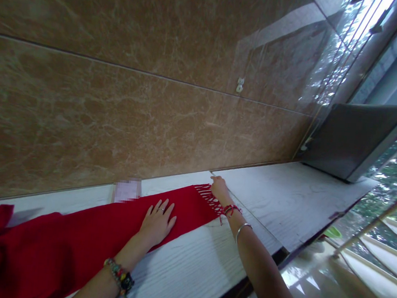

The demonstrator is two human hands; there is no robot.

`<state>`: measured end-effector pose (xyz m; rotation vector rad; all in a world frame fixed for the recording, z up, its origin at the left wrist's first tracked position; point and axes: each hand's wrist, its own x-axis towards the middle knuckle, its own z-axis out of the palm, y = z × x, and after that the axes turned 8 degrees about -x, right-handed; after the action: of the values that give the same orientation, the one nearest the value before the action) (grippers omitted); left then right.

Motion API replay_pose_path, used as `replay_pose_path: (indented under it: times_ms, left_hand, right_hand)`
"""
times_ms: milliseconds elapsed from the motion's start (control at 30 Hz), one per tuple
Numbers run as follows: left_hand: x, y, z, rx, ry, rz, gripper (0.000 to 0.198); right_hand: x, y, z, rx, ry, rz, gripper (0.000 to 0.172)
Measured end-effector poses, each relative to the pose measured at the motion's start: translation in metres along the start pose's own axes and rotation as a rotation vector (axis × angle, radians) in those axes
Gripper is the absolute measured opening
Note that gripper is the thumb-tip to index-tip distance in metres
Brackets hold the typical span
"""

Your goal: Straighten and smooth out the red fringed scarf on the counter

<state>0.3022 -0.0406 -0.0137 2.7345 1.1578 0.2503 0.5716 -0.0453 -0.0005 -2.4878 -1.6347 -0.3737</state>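
A long red scarf (108, 227) with a fringe at its right end lies along the white table. My left hand (159, 222) rests palm down on it with fingers spread, pressing the cloth flat. At the fringed end is my right hand (220, 191), its fingers curled together by the far corner of the fringe (208, 197). Those fingertips are partly hidden, but they seem to pinch the strands. Toward the left, the scarf is bunched and loosely folded.
A small pale, blurred-out item (127, 191) lies between scarf and wall. Brown marble tiles (146, 107) rise behind the table (278, 188), with a socket (239, 85) on them. At the table's right end stands a dark grey boxy object (352, 139).
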Motion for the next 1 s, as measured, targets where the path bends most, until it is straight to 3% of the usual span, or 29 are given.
replay_pose_path:
  times_ms: [233, 333, 467, 567, 733, 900, 1000]
  left_hand:
    - [0.000, 0.000, 0.000, 0.015, -0.001, 0.006, 0.049]
    - [0.000, 0.001, -0.003, 0.025, -0.030, 0.003, 0.049]
    - [0.000, 0.002, -0.005, 0.028, -0.036, -0.002, 0.049]
    - [0.000, 0.002, -0.004, 0.014, -0.035, -0.004, 0.049]
    - [0.000, 0.001, -0.003, 0.031, -0.034, 0.003, 0.048]
    - [0.002, 0.000, 0.000, 0.036, -0.016, 0.012, 0.049]
    - [0.002, -0.001, 0.001, 0.037, -0.011, 0.008, 0.049]
  right_hand:
    - [-0.014, -0.021, -0.007, -0.002, -0.157, -0.173, 0.032]
    - [-0.017, -0.005, -0.007, -0.054, -0.208, -0.106, 0.028]
    - [-0.015, 0.023, -0.019, -0.084, -0.198, -0.012, 0.036]
    - [-0.014, 0.018, -0.028, -0.049, -0.186, -0.050, 0.042]
    - [-0.021, -0.003, -0.024, -0.024, -0.280, -0.069, 0.029]
    - [-0.026, 0.025, -0.030, -0.067, -0.283, 0.122, 0.030]
    - [-0.026, 0.029, -0.042, -0.032, -0.275, 0.134, 0.034]
